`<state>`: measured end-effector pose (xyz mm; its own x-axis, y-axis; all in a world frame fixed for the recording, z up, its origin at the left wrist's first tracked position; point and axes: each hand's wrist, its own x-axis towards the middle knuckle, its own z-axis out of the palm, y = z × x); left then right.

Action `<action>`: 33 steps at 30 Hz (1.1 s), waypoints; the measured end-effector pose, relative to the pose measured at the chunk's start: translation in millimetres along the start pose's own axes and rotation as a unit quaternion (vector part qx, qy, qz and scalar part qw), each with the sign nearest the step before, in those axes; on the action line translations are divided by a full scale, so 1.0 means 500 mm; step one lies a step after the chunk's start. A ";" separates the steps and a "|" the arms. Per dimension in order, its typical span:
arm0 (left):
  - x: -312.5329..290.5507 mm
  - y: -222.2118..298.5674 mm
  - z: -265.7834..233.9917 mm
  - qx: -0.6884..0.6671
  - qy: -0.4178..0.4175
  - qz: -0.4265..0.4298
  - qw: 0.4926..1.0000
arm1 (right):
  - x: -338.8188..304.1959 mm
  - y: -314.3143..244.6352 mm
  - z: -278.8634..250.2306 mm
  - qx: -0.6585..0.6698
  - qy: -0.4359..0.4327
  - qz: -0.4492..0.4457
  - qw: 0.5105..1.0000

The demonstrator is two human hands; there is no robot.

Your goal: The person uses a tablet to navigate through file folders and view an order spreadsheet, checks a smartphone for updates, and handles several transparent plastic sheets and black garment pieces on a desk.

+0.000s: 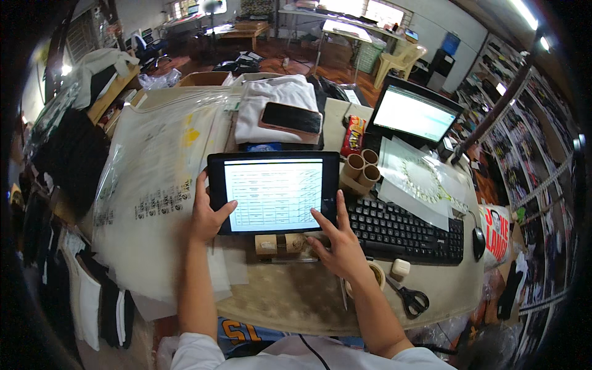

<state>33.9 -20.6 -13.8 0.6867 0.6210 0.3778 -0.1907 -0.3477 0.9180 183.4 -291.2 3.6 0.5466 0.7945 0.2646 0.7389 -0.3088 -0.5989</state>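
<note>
A tablet (273,192) showing a table of rows stands propped at the middle of a cluttered desk (296,296), apparently mid-review. The left hand (206,216) clasps its left edge, thumb on the screen; the right hand (338,243), fingers spread wide, touches the lower right corner beside a black keyboard (401,228).
</note>
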 end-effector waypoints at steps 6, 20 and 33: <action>-0.040 -0.106 -0.065 0.110 0.049 -0.013 0.993 | 0.010 -0.031 0.019 0.014 -0.042 0.016 0.999; 0.020 -0.134 0.063 0.082 -0.046 -0.072 0.993 | -0.002 0.034 0.020 -0.068 0.011 -0.017 0.997; 0.003 -0.005 -0.008 -0.010 -0.013 0.017 1.000 | -0.004 0.006 0.037 0.006 0.028 0.008 1.000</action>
<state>32.6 -15.9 -15.2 0.6976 0.5907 0.4055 -0.2280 -0.3535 0.9072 177.1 -284.2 -12.5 0.5802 0.7583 0.2971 0.7253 -0.3151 -0.6122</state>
